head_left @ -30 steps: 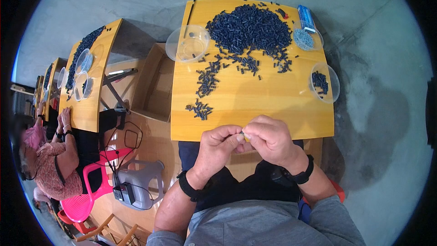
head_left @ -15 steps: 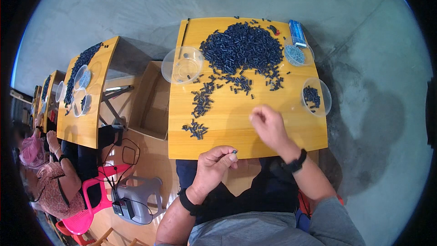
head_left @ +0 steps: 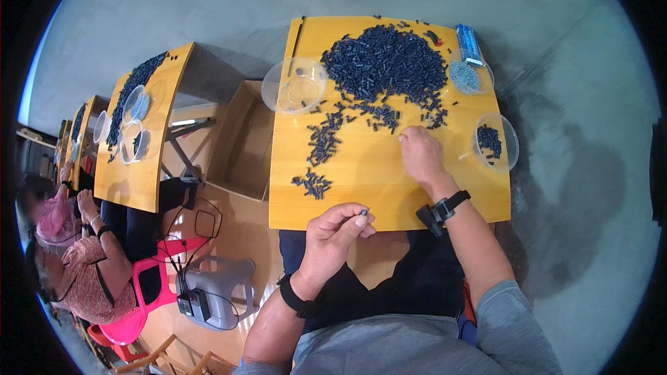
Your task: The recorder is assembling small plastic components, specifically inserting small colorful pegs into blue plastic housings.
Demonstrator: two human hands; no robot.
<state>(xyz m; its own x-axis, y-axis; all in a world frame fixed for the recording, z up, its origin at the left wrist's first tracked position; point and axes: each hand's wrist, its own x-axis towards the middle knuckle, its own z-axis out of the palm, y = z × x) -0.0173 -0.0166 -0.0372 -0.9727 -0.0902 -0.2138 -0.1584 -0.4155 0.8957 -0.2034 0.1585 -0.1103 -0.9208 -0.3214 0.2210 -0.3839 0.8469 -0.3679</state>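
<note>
Pinched in the left hand (head_left: 333, 232) fingertips, a small dark stiff plastic piece (head_left: 363, 214) looks light, while the right hand (head_left: 420, 153) rests loosely open on the yellow wooden table (head_left: 361, 180).

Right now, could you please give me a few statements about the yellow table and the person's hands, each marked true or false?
1. The left hand pinches a small dark piece near the table's front edge. True.
2. The right hand rests inside the bowl of dark pieces. False: it lies on the yellow table, beside the bowl.
3. The large pile of dark pieces sits at the far end of the table. True.
4. The clear bowl at the far left corner is heaped full. False: it is almost empty.
5. Both wrists are bare. False: each wears a dark band.
</note>
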